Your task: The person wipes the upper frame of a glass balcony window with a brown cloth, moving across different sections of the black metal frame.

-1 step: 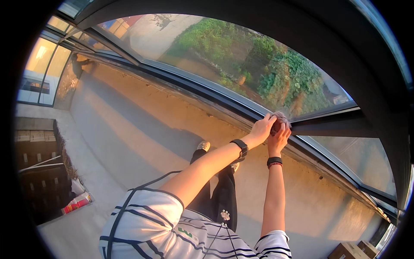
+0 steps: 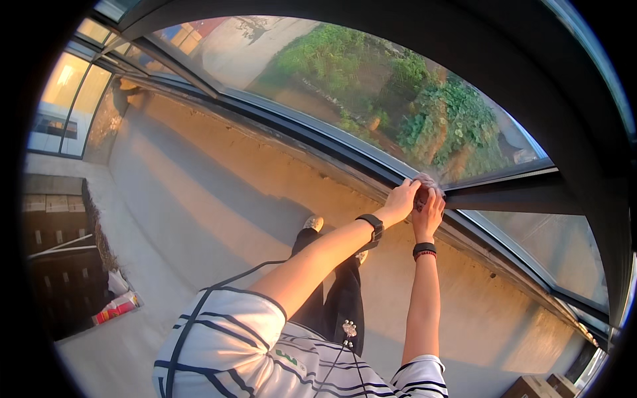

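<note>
Overhead, a small crumpled greyish-pink cloth (image 2: 428, 182) was held against the dark window frame (image 2: 504, 196), at the spot where a horizontal bar met the lower rail of the glass. The left hand (image 2: 400, 201) was pressed to the cloth from the left side, its fingers (image 2: 410, 188) curled together over the wad, and the right hand (image 2: 428, 211) was raised just beneath it, its fingers closed up against the underside of the same cloth. The two hands were set touching each other, with the cloth partly hidden between them. A black watch (image 2: 373, 229) was worn on the left wrist, and a dark band with a red edge (image 2: 424, 251) on the right wrist. Both bare forearms were stretched up from a white shirt with dark stripes (image 2: 225, 351). Beyond the glass pane (image 2: 371, 86), green shrubs and a paved patch were seen in warm light. Below the rail, a plain plastered wall (image 2: 219, 192) was lit orange in places. Dark trousers and a light shoe (image 2: 313, 222) were visible on the grey floor (image 2: 119, 358), and a dark wooden crate (image 2: 60, 259) with a red-and-white packet (image 2: 116, 308) beside it was placed well apart at the left.
</note>
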`<state>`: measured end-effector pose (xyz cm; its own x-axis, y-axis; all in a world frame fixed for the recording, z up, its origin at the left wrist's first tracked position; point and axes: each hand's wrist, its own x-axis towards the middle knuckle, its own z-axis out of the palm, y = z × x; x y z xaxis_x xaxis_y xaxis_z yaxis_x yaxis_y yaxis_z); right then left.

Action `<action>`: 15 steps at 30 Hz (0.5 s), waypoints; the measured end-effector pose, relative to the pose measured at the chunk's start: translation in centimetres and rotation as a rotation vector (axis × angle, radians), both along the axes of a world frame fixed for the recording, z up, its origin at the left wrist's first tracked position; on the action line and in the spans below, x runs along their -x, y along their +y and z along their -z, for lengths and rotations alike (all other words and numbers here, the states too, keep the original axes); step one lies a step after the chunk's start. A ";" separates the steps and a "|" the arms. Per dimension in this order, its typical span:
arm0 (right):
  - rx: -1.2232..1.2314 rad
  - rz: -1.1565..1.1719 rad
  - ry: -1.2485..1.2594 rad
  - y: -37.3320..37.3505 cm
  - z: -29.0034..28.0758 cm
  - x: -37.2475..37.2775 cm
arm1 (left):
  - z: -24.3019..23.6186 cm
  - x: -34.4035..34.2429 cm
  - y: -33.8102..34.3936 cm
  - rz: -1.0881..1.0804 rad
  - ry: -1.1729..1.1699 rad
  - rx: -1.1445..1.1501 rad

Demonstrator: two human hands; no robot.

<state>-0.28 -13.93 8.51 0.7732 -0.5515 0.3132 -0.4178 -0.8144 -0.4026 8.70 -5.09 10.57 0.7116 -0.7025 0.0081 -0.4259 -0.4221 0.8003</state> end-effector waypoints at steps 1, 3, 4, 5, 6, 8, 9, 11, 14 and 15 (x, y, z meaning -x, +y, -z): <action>-0.001 -0.070 0.097 0.5 -0.1 0.5 | 2.4 0.3 0.7 -0.039 0.086 -0.065; 0.016 -0.207 0.280 1.1 -0.6 0.8 | 4.4 0.7 2.3 -0.071 0.327 -0.004; 0.004 -0.240 0.231 2.0 -1.1 1.1 | 4.7 0.9 2.9 -0.075 0.445 0.035; -0.029 -0.295 0.158 2.6 -1.6 0.8 | 5.0 1.0 3.8 -0.150 0.486 0.085; -0.039 -0.373 0.148 3.8 -2.6 0.4 | 4.6 1.2 5.7 -0.198 0.525 0.045; -0.028 -0.562 0.141 5.5 -5.3 -1.5 | 3.6 1.3 9.9 -0.407 0.369 0.164; 0.022 -0.694 0.084 6.4 -7.5 -5.1 | 3.2 0.2 11.1 -0.563 0.166 0.342; 0.053 -0.785 0.028 10.8 -10.8 -9.7 | -5.8 -2.9 16.9 -0.527 0.364 0.526; 0.170 -0.961 -0.113 18.2 -15.4 -18.0 | -8.3 -9.0 23.0 -0.679 0.096 0.475; 0.182 -1.026 -0.113 20.3 -15.8 -20.9 | -8.7 -11.1 24.5 -0.761 0.135 0.549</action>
<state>20.59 6.41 24.29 0.8043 0.4150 0.4253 0.5401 -0.8090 -0.2320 19.84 19.38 19.26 0.9960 0.0285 0.0842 -0.0811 -0.0981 0.9919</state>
